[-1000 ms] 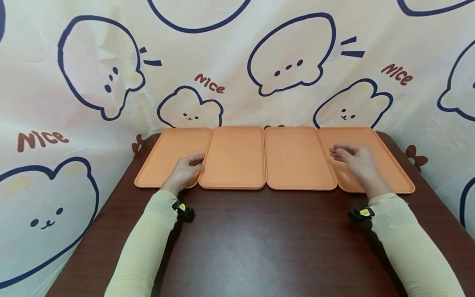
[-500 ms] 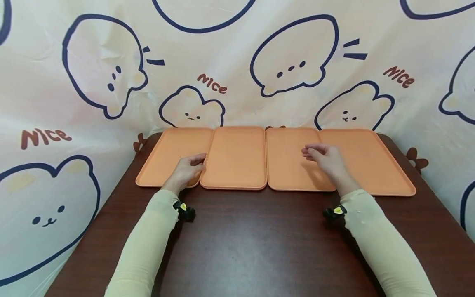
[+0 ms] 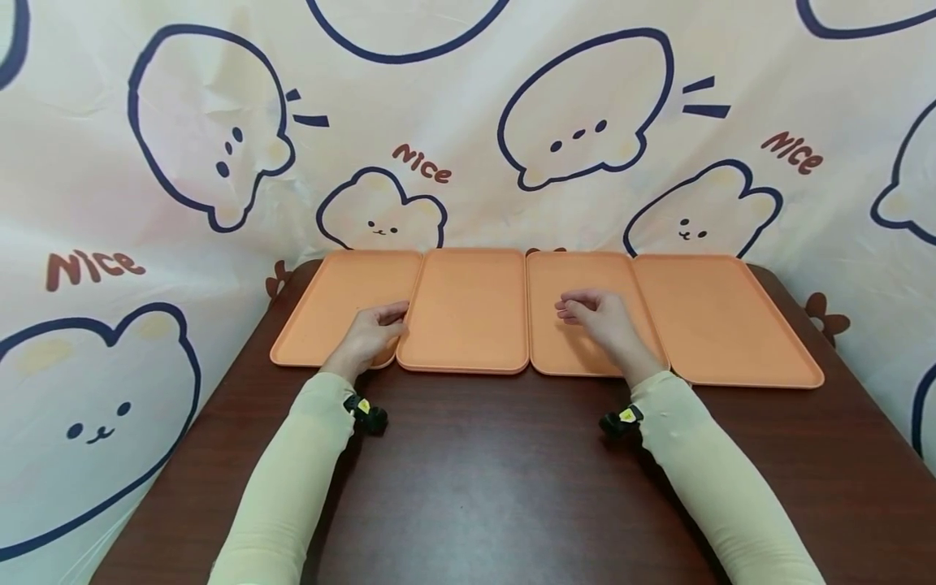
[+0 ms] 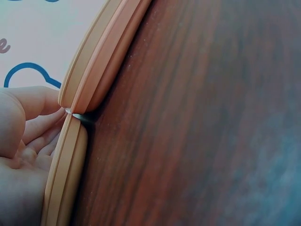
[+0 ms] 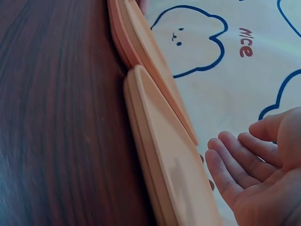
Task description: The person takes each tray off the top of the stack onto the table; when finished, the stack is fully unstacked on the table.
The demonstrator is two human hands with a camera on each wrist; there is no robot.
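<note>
Several flat orange trays lie side by side along the table's far edge. My left hand point(image 3: 368, 335) is over the outer left tray point(image 3: 329, 292), its fingertips right at the left edge of the inner left tray point(image 3: 468, 317). In the left wrist view, that inner left tray point(image 4: 101, 56) shows two layered rims, like one tray on another, and the fingers reach behind its edge. My right hand point(image 3: 603, 323) hovers over the inner right tray point(image 3: 548, 272), fingers loosely bent and pointing left, holding nothing. A shadow falls on the tray beneath it.
The outer right tray point(image 3: 731, 325) lies at the right end of the row. A dark brown wooden table point(image 3: 475, 471) stretches in front. Behind and beside it hangs a pale curtain point(image 3: 468, 106) printed with cartoon bears. Both wrists wear small black cameras.
My right hand has moved left from over the outer right tray to over the inner right one. The left hand has stayed at the same tray edge, and the trays have not moved.
</note>
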